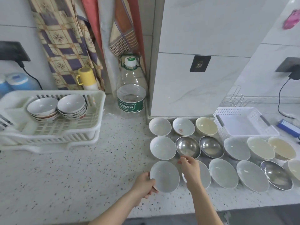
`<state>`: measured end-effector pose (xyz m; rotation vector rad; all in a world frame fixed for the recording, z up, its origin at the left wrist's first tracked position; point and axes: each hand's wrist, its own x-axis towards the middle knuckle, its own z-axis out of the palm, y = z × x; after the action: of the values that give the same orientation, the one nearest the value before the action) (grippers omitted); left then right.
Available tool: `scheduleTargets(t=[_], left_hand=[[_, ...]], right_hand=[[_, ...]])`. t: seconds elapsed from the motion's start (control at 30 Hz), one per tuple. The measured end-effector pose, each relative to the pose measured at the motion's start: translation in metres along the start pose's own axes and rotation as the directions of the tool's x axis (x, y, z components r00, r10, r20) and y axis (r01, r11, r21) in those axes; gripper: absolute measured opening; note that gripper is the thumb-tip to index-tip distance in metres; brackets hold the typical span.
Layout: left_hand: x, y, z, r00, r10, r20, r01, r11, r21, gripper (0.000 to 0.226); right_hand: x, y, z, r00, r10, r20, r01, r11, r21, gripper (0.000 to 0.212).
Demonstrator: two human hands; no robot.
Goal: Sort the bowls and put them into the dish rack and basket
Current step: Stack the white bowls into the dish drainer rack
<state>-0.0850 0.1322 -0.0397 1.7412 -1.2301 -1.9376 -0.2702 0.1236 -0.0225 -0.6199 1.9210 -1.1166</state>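
A speckled pale stone worktop [84,172] runs along a white tiled wall, with patterned cloths [65,38] hanging in the corner behind a large clear water bottle [131,88] and a yellow-capped flask [87,78].

At the left sits a white plastic dish rack [53,127] holding two stacks of white bowls [56,106]. At the right stands a white perforated basket [241,122], with nothing visible inside it, and a wire rack [233,98] behind it.

Between them, bowls lie on the worktop in three rows. Three steel bowls show: two side by side in the middle row [188,146] and one near the right end of the front row. Four cream bowls are visible, one of them cut off at the right edge. The rest are white, nine as far as can be counted, one partly hidden by an arm.

The left hand [144,184] grasps the near-left rim of a white bowl [164,176] at the front left of the group. The right hand [189,166] reaches over the front row, its fingertips curled at the near rim of the left steel bowl; whether this grip has closed on the rim cannot be told.
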Motion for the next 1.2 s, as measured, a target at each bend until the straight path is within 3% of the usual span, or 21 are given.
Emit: scheduleTargets(t=[0.13, 0.37, 0.5, 0.8, 1.0, 1.2], left_hand=[[-0.001, -0.006, -0.022, 0.995, -0.005, -0.097, 0.002, 0.999, -0.036, 0.028], [-0.012, -0.009, -0.067, 0.975, 0.040, -0.217, -0.080, 0.981, -0.178, 0.030], [-0.017, -0.002, -0.084, 0.963, 0.068, -0.261, -0.133, 0.962, -0.238, 0.029], [-0.031, 0.013, -0.129, 0.947, 0.132, -0.293, -0.230, 0.914, -0.333, 0.030], [-0.050, 0.027, -0.184, 0.921, 0.197, -0.335, -0.328, 0.856, -0.400, 0.030], [-0.076, 0.043, -0.267, 0.829, 0.317, -0.461, -0.492, 0.806, -0.329, 0.034]], right_hand=[[0.005, 0.000, 0.003, 1.000, 0.013, -0.002, -0.013, 0.998, -0.060, 0.020], [0.008, -0.006, 0.027, 0.979, 0.144, 0.144, -0.104, 0.962, -0.254, 0.028], [0.010, -0.007, 0.046, 0.950, 0.252, 0.187, -0.223, 0.961, -0.162, 0.024], [0.006, 0.004, 0.063, 0.974, 0.228, 0.002, -0.228, 0.973, 0.033, 0.025], [-0.028, -0.012, 0.091, 0.980, 0.201, -0.013, -0.196, 0.966, 0.171, 0.022], [-0.064, -0.073, 0.144, 0.998, 0.056, 0.028, -0.062, 0.952, 0.299, 0.021]])
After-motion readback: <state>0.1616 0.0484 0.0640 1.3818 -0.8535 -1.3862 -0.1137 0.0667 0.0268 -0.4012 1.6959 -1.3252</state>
